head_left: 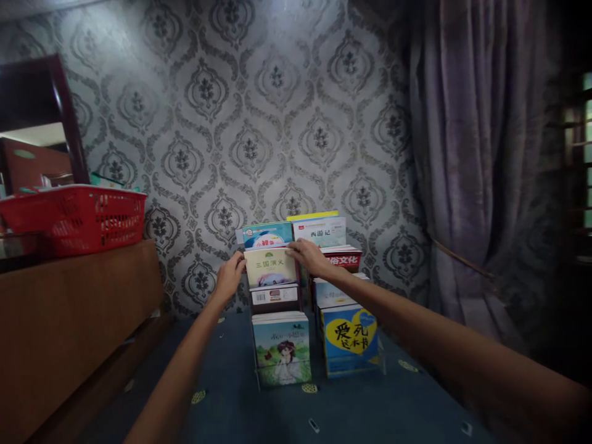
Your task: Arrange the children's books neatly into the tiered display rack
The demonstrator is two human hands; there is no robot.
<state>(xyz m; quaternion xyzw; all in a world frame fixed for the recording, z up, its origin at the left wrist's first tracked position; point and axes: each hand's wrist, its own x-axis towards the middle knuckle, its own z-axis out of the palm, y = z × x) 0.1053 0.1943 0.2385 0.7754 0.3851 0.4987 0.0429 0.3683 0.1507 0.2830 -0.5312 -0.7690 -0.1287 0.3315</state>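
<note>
Two stepped rows of books stand side by side in front of me. In the left row is a cream book with a green title [272, 268], upright in a middle tier. The fingers of my left hand [231, 273] are closed at its left edge. My right hand [309, 256] pinches its top right corner, with the forearm crossing in front of the right row. Behind it is a blue book [268, 233]; below it, a book's white lower strip with a barcode [274, 295] shows. The front tier holds a green picture book with a girl on its cover [283, 354].
The right row has a blue book with a yellow heart [350, 339] in front, and a red-covered book [345, 259] and a pale book [319, 229] behind. A red plastic basket [76, 216] sits on a wooden cabinet [78, 308] at left. A purple curtain [481, 154] hangs at right.
</note>
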